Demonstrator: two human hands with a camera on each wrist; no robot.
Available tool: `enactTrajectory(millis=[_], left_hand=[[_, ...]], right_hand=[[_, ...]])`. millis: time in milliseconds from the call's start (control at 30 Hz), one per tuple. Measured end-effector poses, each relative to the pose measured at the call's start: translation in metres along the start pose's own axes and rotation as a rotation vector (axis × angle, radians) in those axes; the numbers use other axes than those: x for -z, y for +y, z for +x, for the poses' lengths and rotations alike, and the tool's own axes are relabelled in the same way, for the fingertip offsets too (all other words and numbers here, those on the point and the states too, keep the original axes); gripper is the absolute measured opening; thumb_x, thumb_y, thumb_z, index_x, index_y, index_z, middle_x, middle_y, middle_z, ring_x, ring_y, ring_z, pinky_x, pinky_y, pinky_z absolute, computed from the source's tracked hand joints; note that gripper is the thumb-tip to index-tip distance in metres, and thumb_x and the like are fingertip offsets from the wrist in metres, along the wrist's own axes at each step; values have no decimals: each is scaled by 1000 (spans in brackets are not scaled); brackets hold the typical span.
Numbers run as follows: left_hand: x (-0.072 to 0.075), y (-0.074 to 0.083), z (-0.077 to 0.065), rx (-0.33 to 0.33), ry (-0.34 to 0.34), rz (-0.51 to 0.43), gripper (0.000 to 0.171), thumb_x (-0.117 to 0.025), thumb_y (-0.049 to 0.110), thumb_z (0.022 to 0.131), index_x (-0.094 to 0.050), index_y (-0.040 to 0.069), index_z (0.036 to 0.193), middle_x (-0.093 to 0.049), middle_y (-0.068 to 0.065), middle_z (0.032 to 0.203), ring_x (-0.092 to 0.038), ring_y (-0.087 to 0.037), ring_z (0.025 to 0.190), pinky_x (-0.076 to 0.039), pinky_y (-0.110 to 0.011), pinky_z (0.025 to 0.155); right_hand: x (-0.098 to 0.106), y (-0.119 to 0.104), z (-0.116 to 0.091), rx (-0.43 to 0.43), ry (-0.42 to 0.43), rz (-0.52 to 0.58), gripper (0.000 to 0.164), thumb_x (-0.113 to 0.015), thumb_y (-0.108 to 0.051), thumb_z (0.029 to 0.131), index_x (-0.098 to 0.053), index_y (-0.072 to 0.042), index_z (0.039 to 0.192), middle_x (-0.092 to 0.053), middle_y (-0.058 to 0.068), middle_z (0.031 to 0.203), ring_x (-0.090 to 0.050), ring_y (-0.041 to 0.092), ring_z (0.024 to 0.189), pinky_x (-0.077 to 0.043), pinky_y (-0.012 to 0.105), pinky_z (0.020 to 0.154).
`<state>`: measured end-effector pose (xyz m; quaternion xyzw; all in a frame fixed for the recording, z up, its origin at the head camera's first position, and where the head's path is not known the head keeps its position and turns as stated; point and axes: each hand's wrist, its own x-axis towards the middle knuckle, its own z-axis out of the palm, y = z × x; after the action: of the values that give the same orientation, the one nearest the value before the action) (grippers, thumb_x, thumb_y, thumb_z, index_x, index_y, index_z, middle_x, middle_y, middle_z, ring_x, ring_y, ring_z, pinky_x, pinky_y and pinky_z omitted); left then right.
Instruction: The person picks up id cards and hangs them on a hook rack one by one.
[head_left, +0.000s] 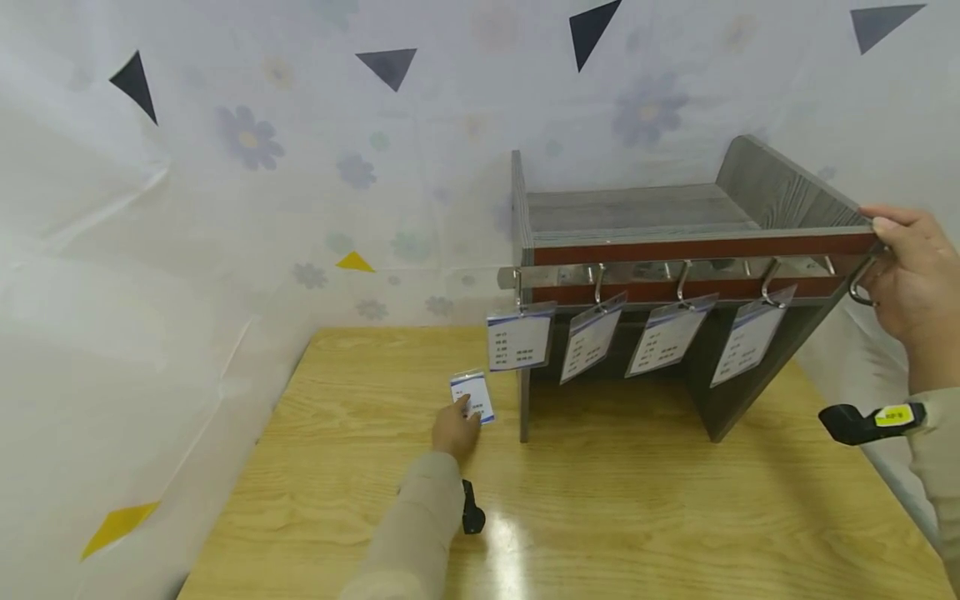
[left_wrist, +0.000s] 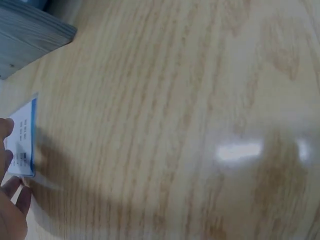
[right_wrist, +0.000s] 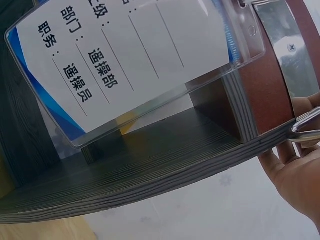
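My left hand [head_left: 455,432] reaches over the table to a name badge [head_left: 480,390] in a clear sleeve. Its fingertips rest on the badge's white face; other fingers [left_wrist: 23,201] lie by its edge, and the left wrist view cuts off most of the hand. My right hand [head_left: 911,271] grips the upper right front corner of a grey wooden shelf [head_left: 750,237], thumb on top and fingers along the outer side. Next to it sticks out a metal hook [head_left: 862,287] without a badge. Several similar badges [head_left: 521,340] hang from the other hooks; one badge [right_wrist: 135,55] fills the right wrist view.
The shelf stands on a light wooden table [head_left: 360,517], its left side panel [head_left: 524,408] just right of the loose badge. A metal hook rail [head_left: 570,275] runs across its red-brown front. Behind hangs a patterned white sheet [head_left: 420,183]. Each wrist carries a black device [head_left: 472,510].
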<state>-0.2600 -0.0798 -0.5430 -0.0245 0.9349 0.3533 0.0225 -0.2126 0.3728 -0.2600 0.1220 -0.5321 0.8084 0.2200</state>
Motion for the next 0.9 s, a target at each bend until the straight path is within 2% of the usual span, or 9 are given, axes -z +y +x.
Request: enactTrajectory(millis=[100,233,367,433,533,700,800,900], left_hand=[[-4,3,-3,-38,14,120,43,-55,26,83,-48,11,123,-52,-17,114,-45,-35,106,-35,-47,86],[-8,5,-6,-63,53,210,40,-57,27,82,-53,10,118,-55,-14,111,-43,-34,108,-33,-49,86],[-12,3,-6,-106,153,298,26,-59,26,80,-62,9,100,-62,-9,93,-53,-29,91,-40,-45,74],[-13,2,-6,-101,192,336,22,-60,28,79,-63,9,91,-63,-8,85,-55,-27,82,-41,-43,67],[-16,4,-3,-64,210,367,25,-62,32,77,-62,9,87,-62,-7,83,-54,-26,77,-41,-42,64],[-20,8,1,80,197,387,51,-65,42,71,-55,4,104,-52,-14,99,-49,-29,89,-42,-41,71],[-20,10,4,180,183,355,67,-68,44,67,-48,0,112,-47,-18,106,-44,-32,97,-40,-41,79],[-17,13,5,249,158,305,76,-72,42,64,-42,-3,117,-43,-21,110,-41,-34,102,-38,-41,84]], right_hand=[[1,1,0,5,-5,18,20,-47,-6,88,-48,0,107,-57,10,99,-57,15,89,-45,18,67],[1,0,1,7,-7,29,21,-48,-6,88,-48,1,107,-57,10,99,-57,15,90,-45,18,68],[3,0,2,12,0,4,22,-47,-7,88,-48,1,109,-56,9,99,-56,15,89,-45,18,68],[4,1,1,18,1,-7,22,-47,-7,88,-48,1,109,-56,9,99,-56,15,89,-45,18,67],[4,2,2,29,-5,0,21,-46,-6,88,-48,1,109,-56,10,97,-57,15,87,-45,18,66],[3,2,1,23,-13,6,21,-45,-6,89,-48,0,108,-57,9,96,-57,15,86,-45,18,66],[2,2,0,14,-13,-19,21,-45,-7,89,-48,-1,109,-57,8,98,-56,14,89,-44,17,68],[2,2,-1,10,-14,-33,21,-45,-8,89,-48,-1,109,-56,8,100,-55,13,91,-43,16,69]])
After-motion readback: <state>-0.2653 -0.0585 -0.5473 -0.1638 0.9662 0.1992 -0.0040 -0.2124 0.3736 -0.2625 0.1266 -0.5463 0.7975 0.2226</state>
